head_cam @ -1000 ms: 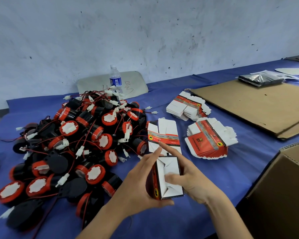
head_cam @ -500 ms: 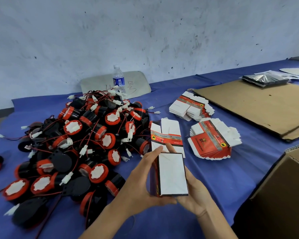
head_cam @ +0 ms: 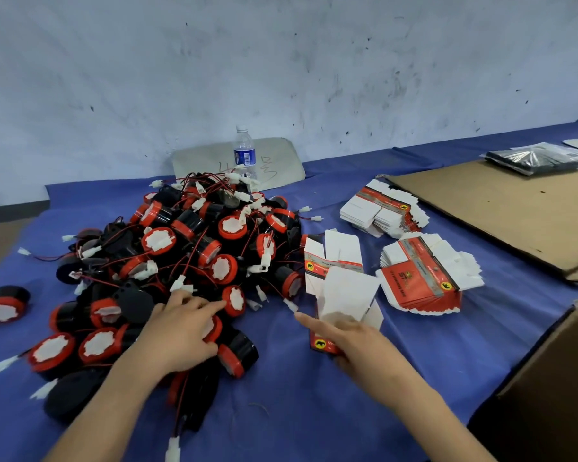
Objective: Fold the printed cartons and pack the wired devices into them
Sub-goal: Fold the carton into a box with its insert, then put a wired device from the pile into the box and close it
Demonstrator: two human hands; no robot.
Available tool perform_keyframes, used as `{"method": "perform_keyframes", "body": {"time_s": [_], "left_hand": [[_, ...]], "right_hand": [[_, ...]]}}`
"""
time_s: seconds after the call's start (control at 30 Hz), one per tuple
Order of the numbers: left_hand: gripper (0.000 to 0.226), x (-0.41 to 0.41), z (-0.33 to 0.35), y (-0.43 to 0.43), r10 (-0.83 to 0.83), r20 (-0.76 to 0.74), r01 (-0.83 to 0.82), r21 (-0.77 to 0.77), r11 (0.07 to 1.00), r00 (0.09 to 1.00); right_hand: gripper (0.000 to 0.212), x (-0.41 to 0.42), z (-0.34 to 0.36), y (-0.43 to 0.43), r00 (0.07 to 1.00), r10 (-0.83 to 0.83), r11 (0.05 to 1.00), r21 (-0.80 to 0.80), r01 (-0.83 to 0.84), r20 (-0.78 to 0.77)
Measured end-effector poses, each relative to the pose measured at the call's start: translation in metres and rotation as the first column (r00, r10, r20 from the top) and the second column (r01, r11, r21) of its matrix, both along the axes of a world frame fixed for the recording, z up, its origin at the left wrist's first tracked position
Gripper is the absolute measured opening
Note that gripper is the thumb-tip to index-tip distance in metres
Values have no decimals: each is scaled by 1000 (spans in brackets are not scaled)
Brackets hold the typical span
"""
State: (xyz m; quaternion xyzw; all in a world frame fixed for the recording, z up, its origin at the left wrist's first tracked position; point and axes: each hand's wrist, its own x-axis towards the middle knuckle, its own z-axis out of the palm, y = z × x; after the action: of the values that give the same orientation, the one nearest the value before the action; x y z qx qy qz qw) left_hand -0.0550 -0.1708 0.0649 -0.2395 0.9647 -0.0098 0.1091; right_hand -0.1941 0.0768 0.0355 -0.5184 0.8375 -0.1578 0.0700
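While it is lying spread, left hand [head_cam: 181, 331]: is touching the wired devices [head_cam: 187, 225].
Right hand [head_cam: 354, 341]: is gripping the folded carton [head_cam: 346, 295], lower centre.

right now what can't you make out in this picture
Head view: folded carton blurred by motion, its lower end hidden by the right hand.
Head view: part of the device pile, covered by the left hand.
Head view: print on the flat carton stack, too small.
Head view: cardboard box, cut off by right and bottom edges.
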Motion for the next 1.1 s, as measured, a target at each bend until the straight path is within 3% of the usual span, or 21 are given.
{"method": "perform_keyframes", "body": {"time_s": [0.1,0.27,0.33,0.4,0.47,0.57,0.63,0.7,0.77,0.87,1.0,1.07,1.1], "left_hand": [[78,0,1,0,7,12,-6,-71,997,1000],[70,1,1,-2,0,-11,-1,-50,999,1000],[62,2,7,-3,-34,-94,27,-69,997,995],[58,1,18,-2,5,-251,-1,16,1000,968],[55,-2,35,3,114,-466,-23,196,980,877],[49,-10,60,20,200,-737,85,330,940,645],[47,-17,69,41,241,-793,154,386,910,559],[47,-26,69,65,241,-808,202,401,893,538],[49,-34,60,85,187,-811,228,364,903,554],[55,-41,43,102,111,-765,259,346,902,634],[50,-43,28,105,131,-760,382,457,803,636],[57,-45,25,104,134,-770,433,483,761,624],[63,-46,24,104,117,-773,460,483,745,623]], "right_hand": [[88,-1,-5,3,996,28,999,-41,-25,80],[83,0,-11,13,994,60,980,-194,-42,92],[79,3,-10,15,987,71,949,-315,-22,146],[74,7,-9,15,963,86,883,-468,45,254],[65,12,-8,12,937,75,788,-597,153,340],[42,22,-6,1,885,57,594,-728,342,462],[41,30,0,-7,824,111,521,-739,427,555],[45,37,8,-13,747,217,479,-736,479,628],[43,41,18,-14,690,303,385,-747,542,657],[21,39,33,-6,624,377,221,-720,657,685],[18,25,38,19,470,479,125,-588,799,742],[20,21,37,28,479,452,93,-574,814,753],[20,19,36,30,533,386,88,-605,791,753]]}}
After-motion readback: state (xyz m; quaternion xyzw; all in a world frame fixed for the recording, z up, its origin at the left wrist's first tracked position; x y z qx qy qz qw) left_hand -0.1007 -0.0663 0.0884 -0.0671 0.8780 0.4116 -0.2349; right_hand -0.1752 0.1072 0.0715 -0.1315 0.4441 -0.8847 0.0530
